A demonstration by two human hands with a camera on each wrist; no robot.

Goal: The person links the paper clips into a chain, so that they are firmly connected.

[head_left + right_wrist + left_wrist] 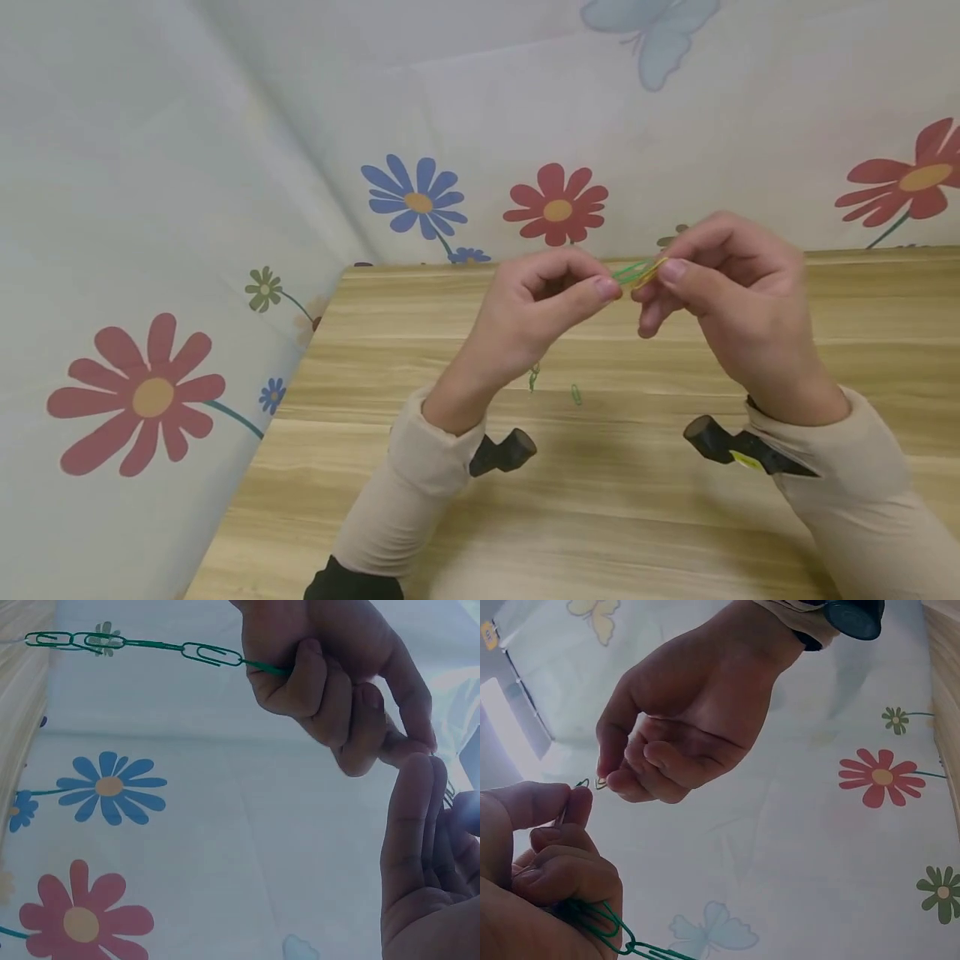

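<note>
Held up over the table, my left hand pinches a green paper clip between thumb and forefinger. A chain of green paper clips hangs out of the curled lower fingers of that hand. Opposite it, my right hand pinches a yellow paper clip with thumb and forefinger. The yellow and green clips overlap between the fingertips; whether they are linked I cannot tell. Much of both clips is hidden by fingers. One green paper clip appears below the hands, against the tabletop.
The wooden table runs back to a pale cloth printed with flowers and butterflies. Its left edge slants beside the same kind of cloth. Dark wrist-worn devices stick out under both cuffs.
</note>
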